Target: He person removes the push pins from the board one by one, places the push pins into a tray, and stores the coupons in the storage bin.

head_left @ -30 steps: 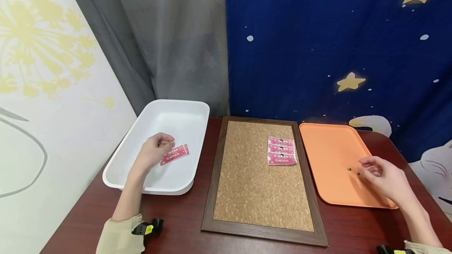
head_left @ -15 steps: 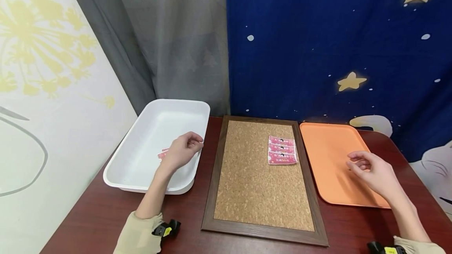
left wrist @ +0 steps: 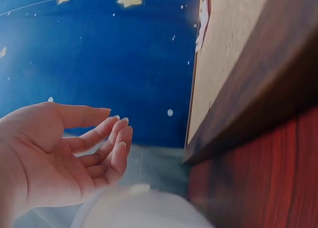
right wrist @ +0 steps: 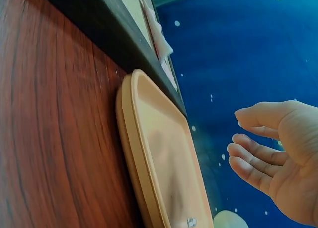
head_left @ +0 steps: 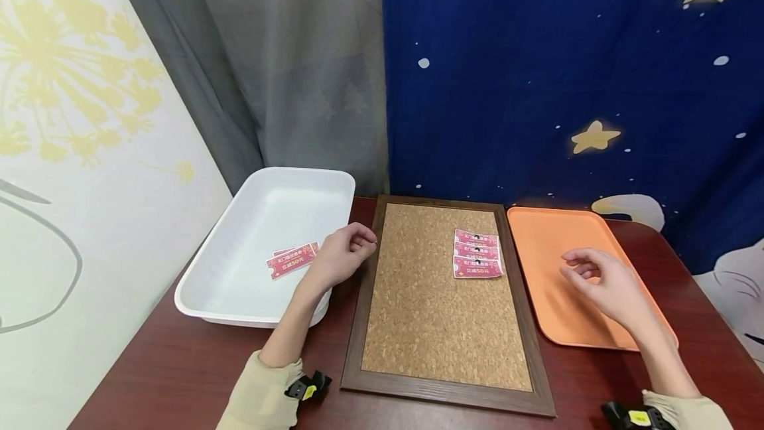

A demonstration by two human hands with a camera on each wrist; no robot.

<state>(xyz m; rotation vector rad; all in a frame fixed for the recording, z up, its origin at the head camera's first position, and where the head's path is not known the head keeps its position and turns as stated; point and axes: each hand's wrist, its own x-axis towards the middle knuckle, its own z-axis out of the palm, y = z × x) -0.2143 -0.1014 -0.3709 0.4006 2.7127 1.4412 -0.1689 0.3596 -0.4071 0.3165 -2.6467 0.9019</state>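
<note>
My left hand (head_left: 344, 254) hovers between the white tub (head_left: 205, 257) and the corkboard (head_left: 438, 330), fingers loosely bent. In the left wrist view nothing shows between its thumb and fingertips. Two pink printed coupons (head_left: 292, 261) lie overlapping in the tub, just left of that hand. On the board's right side, several more pink coupons (head_left: 477, 269) hang in an overlapping column with dark pins (head_left: 477, 262). Over the orange tray (head_left: 552, 237) is my right hand (head_left: 605, 284), its thumb apart from its relaxed fingers, holding nothing visible. A small shiny piece (right wrist: 191, 221) lies in the tray.
A brown wooden frame (head_left: 447, 401) borders the corkboard, which sits between tub and tray on the dark red table (head_left: 310, 410). Behind stand a grey curtain (head_left: 316, 85) and a blue starry curtain (head_left: 507, 85). A white patterned wall (head_left: 107, 217) rises at the left.
My left hand has moved right, from over the coupons in the tub to the board's left edge. My right hand has shifted left over the orange tray. The coupons in the tub now show again.
</note>
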